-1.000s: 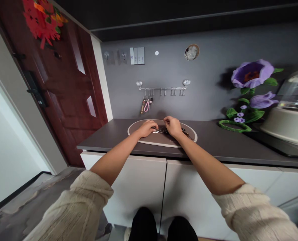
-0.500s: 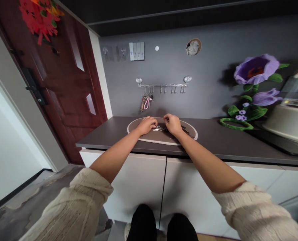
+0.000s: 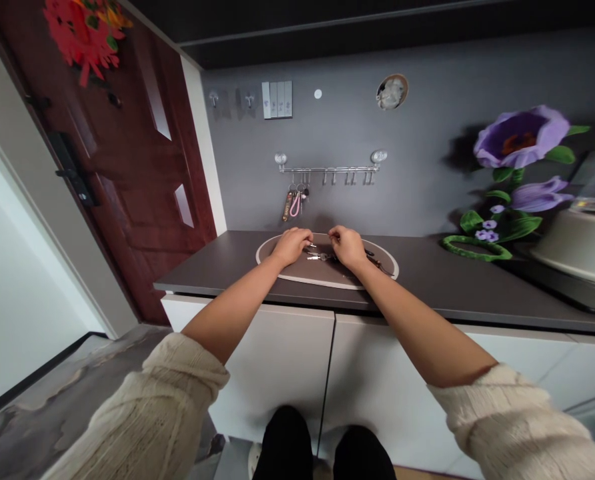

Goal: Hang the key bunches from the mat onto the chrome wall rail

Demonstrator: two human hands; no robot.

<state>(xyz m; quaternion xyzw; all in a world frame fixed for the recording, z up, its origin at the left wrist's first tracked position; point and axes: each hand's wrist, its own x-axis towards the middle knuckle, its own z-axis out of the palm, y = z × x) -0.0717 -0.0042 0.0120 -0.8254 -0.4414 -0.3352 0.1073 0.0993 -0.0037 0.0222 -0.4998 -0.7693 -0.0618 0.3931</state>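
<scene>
My left hand is closed over the left half of an oval brown mat with a pale rim, a small metal key at its bent fingertips. Just below and right of those fingers, silver keys lie on the mat. My right hand is held in a pinch above the mat's right side; what its fingers hold, if anything, is hidden. Dark items with a strap or cord lie to the right of that hand, partly covered by it.
A hook rail on the grey wall carries a bunch of keys with a pink loop. To the right on the counter stand a purple fabric flower and a beige appliance. A dark red door is at left.
My left hand has shifted slightly up, showing more of the silver keys below it. My right hand stays almost in place. The view has moved a little.
</scene>
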